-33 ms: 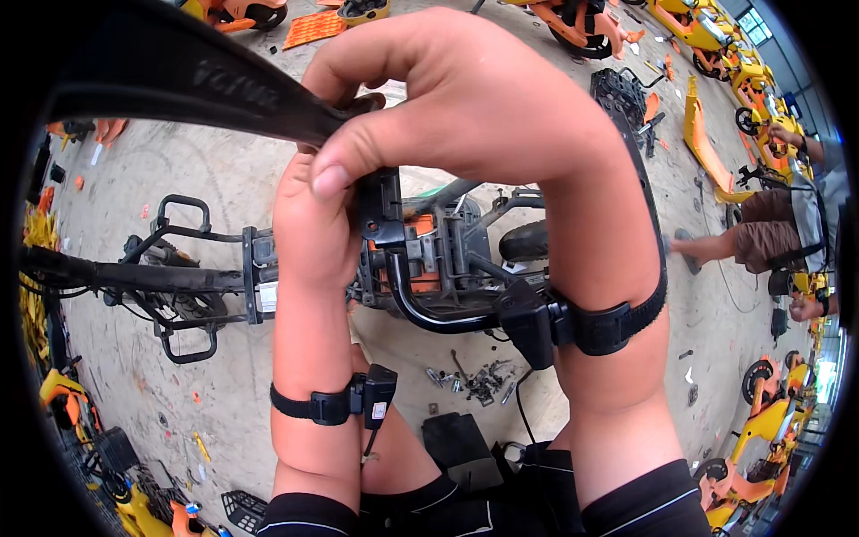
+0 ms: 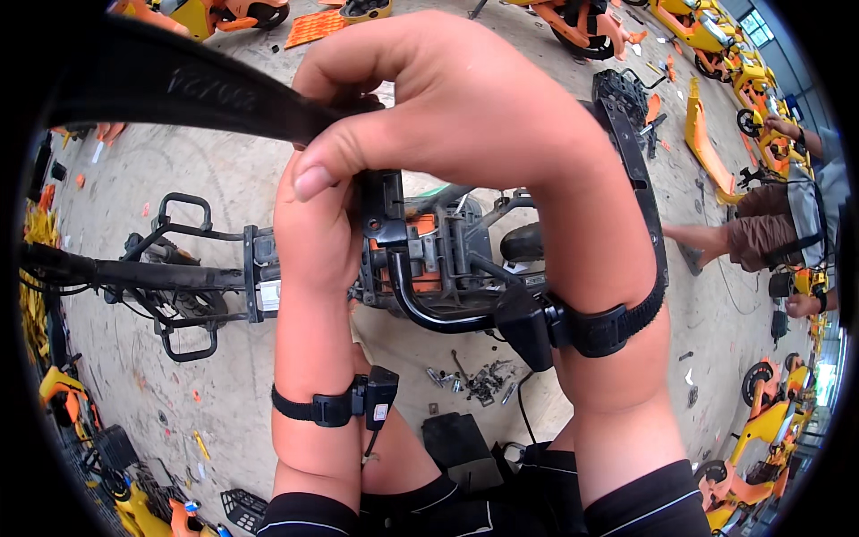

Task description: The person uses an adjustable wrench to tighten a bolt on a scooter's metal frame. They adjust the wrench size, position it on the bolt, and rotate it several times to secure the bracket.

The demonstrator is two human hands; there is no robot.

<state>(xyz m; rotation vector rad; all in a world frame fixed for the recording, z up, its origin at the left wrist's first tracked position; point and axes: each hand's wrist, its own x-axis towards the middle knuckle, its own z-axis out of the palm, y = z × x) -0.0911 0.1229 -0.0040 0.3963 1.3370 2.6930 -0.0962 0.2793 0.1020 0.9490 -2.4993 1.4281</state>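
A black metal frame piece is held up close to the camera. Its wide arm (image 2: pixel 192 94) runs to the upper left, and a bracket (image 2: pixel 385 228) with a bent tube hangs below my hands. My right hand (image 2: pixel 447 98) arches over the top and is closed on it, thumb pressed along its edge. Below, my left hand (image 2: pixel 313 224) is closed round the piece, its fingers mostly hidden. A further black strip (image 2: pixel 633 148) shows behind my right forearm. Beneath lies a stripped scooter chassis (image 2: pixel 161 276), with an orange-and-black middle section (image 2: pixel 420 251) partly covered by the held piece.
Loose bolts and sockets (image 2: pixel 483 380) lie on the concrete floor near my knees, beside a dark box (image 2: pixel 461 443). A co-worker (image 2: pixel 761 224) sits at the right. Yellow and orange scooters (image 2: pixel 756 421) and panels line the surroundings, with an orange grid (image 2: pixel 315 29) at the back.
My right hand has shifted slightly left. The frame's wide arm has turned a little in my grip. At the right, the co-worker's hands and leg have moved slightly.
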